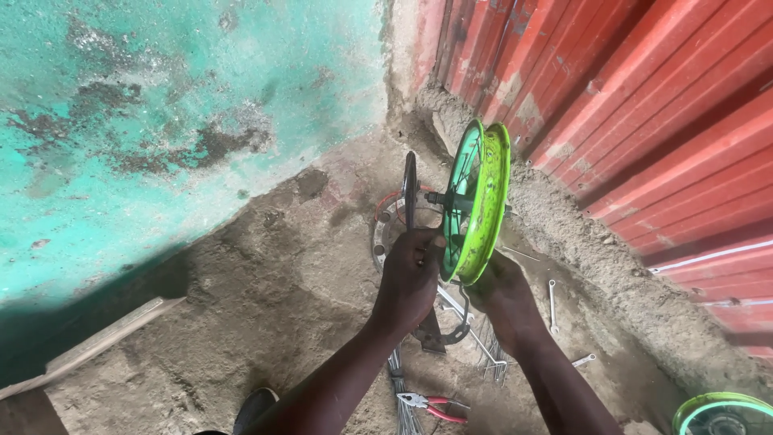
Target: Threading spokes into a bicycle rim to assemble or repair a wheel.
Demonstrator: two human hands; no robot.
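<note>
Pliers [432, 405] lie on the dirt floor [266, 306] close by, while the left hand [409, 282] and right hand [506, 300] wrap fingers around the green rim [481, 197] — holding it upright.

Single head-worn view, looking steeply down

The camera sits above and just behind the person's two forearms, close to the hands mid-frame, facing down toward a dirt floor [241, 322], with a teal wall [161, 121] upper left and red corrugated sheeting [660, 105] upper right.
</note>
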